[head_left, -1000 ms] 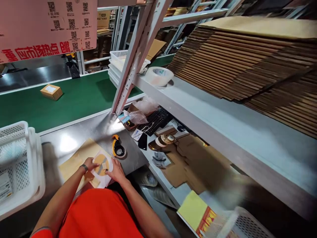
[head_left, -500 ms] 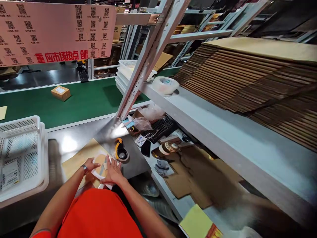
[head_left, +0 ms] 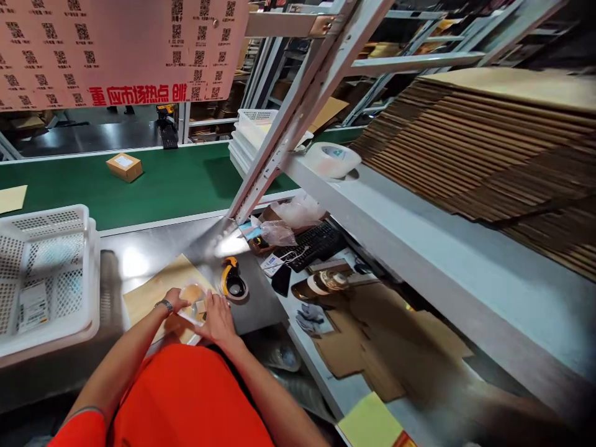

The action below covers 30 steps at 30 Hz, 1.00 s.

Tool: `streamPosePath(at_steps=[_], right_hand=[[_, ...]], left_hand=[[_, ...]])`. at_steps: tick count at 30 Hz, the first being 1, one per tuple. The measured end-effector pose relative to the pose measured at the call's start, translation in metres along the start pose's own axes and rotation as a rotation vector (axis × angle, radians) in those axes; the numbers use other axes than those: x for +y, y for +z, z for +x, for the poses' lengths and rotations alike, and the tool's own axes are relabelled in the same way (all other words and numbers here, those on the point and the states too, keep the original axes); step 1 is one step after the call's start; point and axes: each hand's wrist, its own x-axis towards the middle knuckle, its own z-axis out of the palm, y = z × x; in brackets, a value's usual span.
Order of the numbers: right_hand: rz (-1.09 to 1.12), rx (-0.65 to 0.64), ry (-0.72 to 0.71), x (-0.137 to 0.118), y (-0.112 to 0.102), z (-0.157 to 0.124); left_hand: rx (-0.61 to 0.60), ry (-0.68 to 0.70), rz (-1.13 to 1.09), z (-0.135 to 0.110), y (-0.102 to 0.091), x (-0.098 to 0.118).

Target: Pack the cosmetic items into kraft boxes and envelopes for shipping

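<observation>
Between my two hands is a small pale package (head_left: 192, 294), partly clear, with a round tan shape and a grey-brown patch showing on it. My left hand (head_left: 174, 302), with a watch at the wrist, grips its left side. On its right edge lie the closed fingers and thumb of my right hand (head_left: 218, 320). Beneath the package a tan paper sheet or envelope (head_left: 151, 289) lies flat on the metal table (head_left: 162, 239). A yellow and black tape dispenser (head_left: 234, 282) stands just beyond my right hand. What the package contains is too small to tell.
White baskets (head_left: 94, 279) stand at left, a label sheet inside. Behind runs a green conveyor (head_left: 186, 177) carrying a small carton (head_left: 124, 166). At right, a shelf (head_left: 395, 217) bears a tape roll (head_left: 331, 160) and stacked cardboard (head_left: 465, 143); a bottle (head_left: 321, 284) and keyboard (head_left: 314, 243) sit below.
The view has shifted, so the surroundings appear farther right. Both hands have kept hold of the package, which has turned slightly between them; its round tan part shows more plainly.
</observation>
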Motion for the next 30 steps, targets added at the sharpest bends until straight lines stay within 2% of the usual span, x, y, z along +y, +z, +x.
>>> streamPosePath(at_steps=[5, 8, 9, 11, 14, 17, 19, 21, 24, 27, 30], right_hand=[[0.079, -0.035, -0.066, 0.007, -0.004, 0.005], [0.093, -0.042, -0.069, 0.015, -0.002, 0.008], [0.092, -0.047, -0.054, 0.018, -0.001, 0.009], [0.076, -0.058, -0.012, 0.026, 0.001, 0.009], [0.045, -0.094, 0.046, 0.036, 0.007, 0.007], [0.028, -0.158, 0.084, 0.043, 0.016, 0.006], [0.023, -0.188, 0.096, 0.045, 0.022, 0.006], [0.025, -0.208, 0.100, 0.047, 0.027, 0.006], [0.064, -0.215, 0.109, 0.050, 0.031, 0.005], [0.138, -0.184, 0.100, 0.053, 0.030, 0.002], [0.186, -0.152, 0.117, 0.057, 0.026, -0.002]], left_hand=[[-0.030, -0.044, -0.035, -0.006, -0.008, -0.010], [0.042, -0.033, -0.057, -0.018, -0.016, -0.026], [0.084, -0.014, -0.044, -0.025, -0.019, -0.036], [0.141, 0.096, 0.140, -0.043, -0.025, -0.063], [0.093, 0.287, 0.536, -0.072, -0.030, -0.110], [0.058, 0.290, 0.647, -0.088, -0.028, -0.144], [0.064, 0.268, 0.665, -0.089, -0.025, -0.153], [0.062, 0.246, 0.660, -0.086, -0.024, -0.153], [0.084, 0.225, 0.640, -0.077, -0.025, -0.142], [0.152, 0.220, 0.611, -0.062, -0.024, -0.119], [0.198, 0.238, 0.574, -0.038, -0.014, -0.090]])
